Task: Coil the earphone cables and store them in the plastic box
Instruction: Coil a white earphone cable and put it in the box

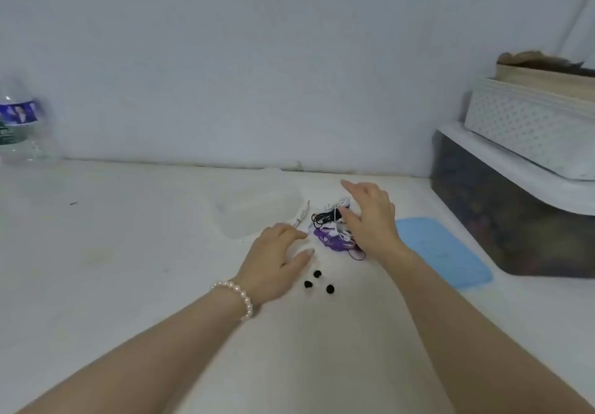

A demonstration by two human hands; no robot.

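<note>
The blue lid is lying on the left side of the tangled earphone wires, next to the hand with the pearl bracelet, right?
Not quite. In the head view the blue lid lies to the right of the tangled earphone wires, beside the right hand. The hand with the pearl bracelet is the left hand, on the other side of the wires.

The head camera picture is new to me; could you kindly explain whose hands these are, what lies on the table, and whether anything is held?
There is no robot: one camera worn on a person's head looks down at their bare hands. The left hand, with a pearl bracelet on its wrist, and the right hand are both open and hold nothing. Between them on the white table lies a tangle of earphone cables, black, white and purple. Behind it sits the clear plastic box; its blue lid lies to the right. Three small black pieces lie nearer the camera.
</note>
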